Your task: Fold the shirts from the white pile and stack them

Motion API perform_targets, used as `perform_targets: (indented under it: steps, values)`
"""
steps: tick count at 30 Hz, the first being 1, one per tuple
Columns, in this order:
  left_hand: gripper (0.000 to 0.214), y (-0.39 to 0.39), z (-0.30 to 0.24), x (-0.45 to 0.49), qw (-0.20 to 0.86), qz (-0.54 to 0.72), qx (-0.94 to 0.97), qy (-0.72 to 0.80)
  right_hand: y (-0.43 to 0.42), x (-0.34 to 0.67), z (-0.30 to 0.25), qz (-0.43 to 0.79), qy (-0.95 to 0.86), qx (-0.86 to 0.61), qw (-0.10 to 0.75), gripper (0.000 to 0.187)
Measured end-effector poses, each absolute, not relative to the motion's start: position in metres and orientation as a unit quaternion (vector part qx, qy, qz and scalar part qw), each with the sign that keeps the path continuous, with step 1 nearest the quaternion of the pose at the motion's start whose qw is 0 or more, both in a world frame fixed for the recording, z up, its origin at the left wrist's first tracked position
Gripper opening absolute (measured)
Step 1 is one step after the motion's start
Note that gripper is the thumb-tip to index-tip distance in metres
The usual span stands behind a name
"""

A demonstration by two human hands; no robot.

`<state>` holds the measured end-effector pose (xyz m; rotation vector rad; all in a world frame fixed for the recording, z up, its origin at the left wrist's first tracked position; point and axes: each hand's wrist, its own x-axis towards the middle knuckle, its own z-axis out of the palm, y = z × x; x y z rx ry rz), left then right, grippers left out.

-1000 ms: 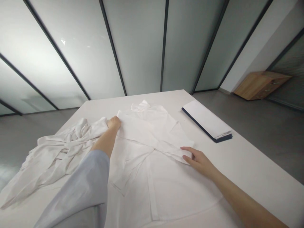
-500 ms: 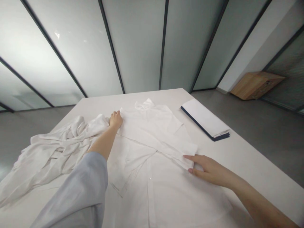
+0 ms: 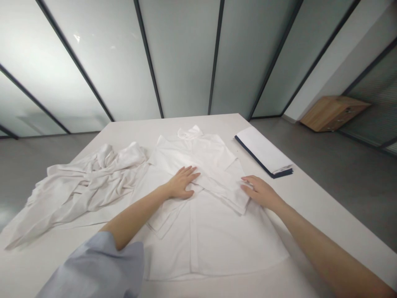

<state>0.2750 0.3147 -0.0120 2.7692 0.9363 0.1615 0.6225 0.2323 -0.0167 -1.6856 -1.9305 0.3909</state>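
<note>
A white button-up shirt point(image 3: 223, 248) lies spread on the table, collar at the far end and hem towards me. Both its sleeves are folded inward across the front. My left hand point(image 3: 182, 183) rests flat on the middle of the shirt, fingers spread over the crossed sleeve. At the cuff end on the right side, my right hand point(image 3: 259, 190) has its thumb and fingers apart beside the sleeve edge, with nothing visible between them. Whether its fingertips touch the cloth is hard to tell.
A crumpled heap of white cloth point(image 3: 89, 178) lies on the left of the white table point(image 3: 310, 207). Folded white and navy garments point(image 3: 263, 151) are stacked at the right edge. A wooden cabinet point(image 3: 331, 112) stands on the floor beyond, near the frosted glass wall point(image 3: 182, 54).
My left hand has left the shirt's left shoulder and moved towards me onto the middle of the shirt, opening flat. My right hand has let go of the cuff and shifted slightly away from me.
</note>
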Motion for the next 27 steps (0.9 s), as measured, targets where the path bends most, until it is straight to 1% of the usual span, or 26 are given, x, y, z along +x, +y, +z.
perform_targets:
  steps: [3,7,9,13,15,17,20,24,27]
  values:
    - [0.072,0.298,-0.012,0.311,0.081,0.076,0.954,0.278,0.245,0.614,-0.028,0.146,-0.712,-0.632,0.268,0.032]
    - [0.043,0.290,-0.018,0.349,0.032,0.074,0.957,0.278,0.252,0.612,-0.035,0.168,-0.658,-0.657,0.328,0.033]
    - [0.037,0.288,-0.021,0.355,0.031,0.081,0.956,0.279,0.253,0.613,-0.034,0.194,-0.631,-0.664,0.351,0.033]
    - [0.040,0.279,-0.020,0.344,0.069,0.112,0.956,0.261,0.254,0.613,-0.030,0.211,-0.611,-0.669,0.367,0.035]
    - [0.041,0.272,-0.018,0.333,0.088,0.106,0.960,0.242,0.254,0.613,-0.029,0.209,-0.609,-0.672,0.365,0.035]
    - [0.048,0.270,-0.017,0.321,0.099,0.092,0.961,0.241,0.254,0.613,-0.029,0.205,-0.614,-0.672,0.360,0.036]
    - [0.058,0.283,-0.017,0.298,0.097,0.085,0.939,0.319,0.256,0.614,-0.032,0.192,-0.633,-0.665,0.347,0.035]
    - [0.055,0.319,-0.019,0.257,0.046,0.082,0.842,0.531,0.257,0.615,-0.036,0.170,-0.652,-0.660,0.334,0.032]
    - [0.058,0.339,-0.020,0.225,0.030,0.052,0.786,0.615,0.256,0.615,-0.036,0.166,-0.666,-0.648,0.329,0.033]
